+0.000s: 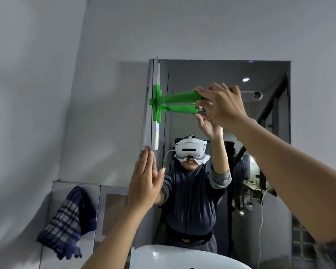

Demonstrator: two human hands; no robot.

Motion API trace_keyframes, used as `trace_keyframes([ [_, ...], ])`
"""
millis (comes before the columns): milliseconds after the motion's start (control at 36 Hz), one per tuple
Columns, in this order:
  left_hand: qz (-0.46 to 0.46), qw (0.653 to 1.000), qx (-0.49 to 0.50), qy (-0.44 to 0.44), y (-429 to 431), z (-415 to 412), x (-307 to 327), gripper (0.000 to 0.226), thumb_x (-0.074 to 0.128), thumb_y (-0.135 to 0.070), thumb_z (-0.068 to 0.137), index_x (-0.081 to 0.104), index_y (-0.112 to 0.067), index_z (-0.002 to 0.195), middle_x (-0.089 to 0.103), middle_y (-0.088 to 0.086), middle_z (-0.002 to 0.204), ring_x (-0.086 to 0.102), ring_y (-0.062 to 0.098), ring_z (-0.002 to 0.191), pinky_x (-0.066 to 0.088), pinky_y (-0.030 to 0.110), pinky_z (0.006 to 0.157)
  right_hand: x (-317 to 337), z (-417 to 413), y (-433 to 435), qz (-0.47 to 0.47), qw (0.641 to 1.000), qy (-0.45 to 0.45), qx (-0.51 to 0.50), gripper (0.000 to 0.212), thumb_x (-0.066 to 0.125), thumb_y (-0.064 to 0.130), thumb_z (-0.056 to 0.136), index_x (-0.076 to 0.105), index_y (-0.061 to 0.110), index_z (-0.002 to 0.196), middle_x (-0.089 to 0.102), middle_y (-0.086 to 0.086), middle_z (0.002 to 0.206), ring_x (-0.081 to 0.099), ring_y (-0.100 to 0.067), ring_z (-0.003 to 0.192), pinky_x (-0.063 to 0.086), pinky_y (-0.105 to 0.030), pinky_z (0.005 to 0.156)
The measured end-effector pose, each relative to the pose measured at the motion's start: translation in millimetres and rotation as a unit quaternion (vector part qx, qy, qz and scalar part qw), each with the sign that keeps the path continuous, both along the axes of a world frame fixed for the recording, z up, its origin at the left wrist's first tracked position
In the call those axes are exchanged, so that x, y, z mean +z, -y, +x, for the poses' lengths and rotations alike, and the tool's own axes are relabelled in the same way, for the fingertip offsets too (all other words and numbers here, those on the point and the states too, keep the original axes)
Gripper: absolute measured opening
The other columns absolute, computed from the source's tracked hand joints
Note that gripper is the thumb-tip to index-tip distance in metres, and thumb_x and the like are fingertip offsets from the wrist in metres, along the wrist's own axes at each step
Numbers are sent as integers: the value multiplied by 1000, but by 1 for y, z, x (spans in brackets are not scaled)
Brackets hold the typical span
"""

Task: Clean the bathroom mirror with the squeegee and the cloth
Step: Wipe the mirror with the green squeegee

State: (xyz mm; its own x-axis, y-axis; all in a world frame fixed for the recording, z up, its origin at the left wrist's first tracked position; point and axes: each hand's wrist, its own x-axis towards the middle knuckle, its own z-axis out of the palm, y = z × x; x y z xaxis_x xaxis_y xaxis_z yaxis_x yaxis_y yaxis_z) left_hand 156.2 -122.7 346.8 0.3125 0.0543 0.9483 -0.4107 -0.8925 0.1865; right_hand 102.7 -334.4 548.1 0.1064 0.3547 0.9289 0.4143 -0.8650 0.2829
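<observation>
Here, in the head view, the right hand [221,105] grips the green plastic-handled squeegee [157,105], its blade upright against the rectangular wall mirror's [221,74] nine o'clock edge. The left hand [145,183] lies open, flat on the glass, below the blade. A dark-blue checked cloth [68,220] hangs at eight o'clock.

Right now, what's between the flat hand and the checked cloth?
Only bare grey wall, in the head view. The left hand presses the mirror edge; the cloth hangs lower left.
</observation>
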Motion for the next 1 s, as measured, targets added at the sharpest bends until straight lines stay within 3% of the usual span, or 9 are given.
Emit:
trace_keyframes([
  [139, -25, 999, -22, 26, 4, -7, -2, 62, 34, -41, 95, 16, -8, 144, 14, 5, 154, 7, 11, 141, 8, 28, 115, 4, 3, -10, -2, 1000, -1, 8, 36, 44, 33, 94, 50, 28, 129, 58, -5, 111, 47, -26, 109, 27, -39, 89],
  [278, -23, 999, -25, 33, 4, -8, -1, 62, 35, -41, 95, 16, -9, 144, 10, -1, 153, 3, 6, 140, 3, 21, 114, 11, 0, -10, -21, 1000, -12, -3, 37, 44, 36, 94, 48, 30, 130, 56, -6, 112, 46, -25, 112, 26, -39, 90],
  [472, -27, 999, -25, 32, 7, -11, 0, 63, 34, -42, 94, 16, -8, 144, 14, 6, 155, 4, 8, 140, 5, 24, 114, 16, -10, -11, -42, 999, -8, -27, 34, 42, 34, 95, 50, 26, 127, 58, -8, 111, 47, -26, 111, 27, -40, 89],
  [667, -25, 999, -26, 21, 8, -16, 2, 65, 33, -42, 92, 18, -5, 143, 16, 12, 154, 10, 21, 143, 8, 30, 116, 13, -18, -3, -48, 998, -10, -50, 33, 41, 34, 95, 48, 24, 125, 59, -7, 108, 49, -26, 110, 28, -39, 88],
  [806, -38, 999, -26, 14, 11, -20, 3, 65, 35, -39, 92, 15, -6, 144, 13, 10, 155, 10, 20, 143, 2, 22, 112, 11, -26, 22, -33, 997, -35, -53, 36, 43, 33, 94, 45, 24, 129, 59, -8, 111, 49, -27, 115, 29, -41, 92],
  [1000, -42, 999, -30, 9, 13, -22, 4, 67, 31, -43, 90, 17, -6, 144, 12, 10, 155, 8, 20, 143, 7, 30, 115, 5, -33, 64, -7, 996, -59, -72, 39, 44, 33, 94, 42, 22, 132, 59, -11, 111, 51, -30, 112, 31, -45, 94],
])
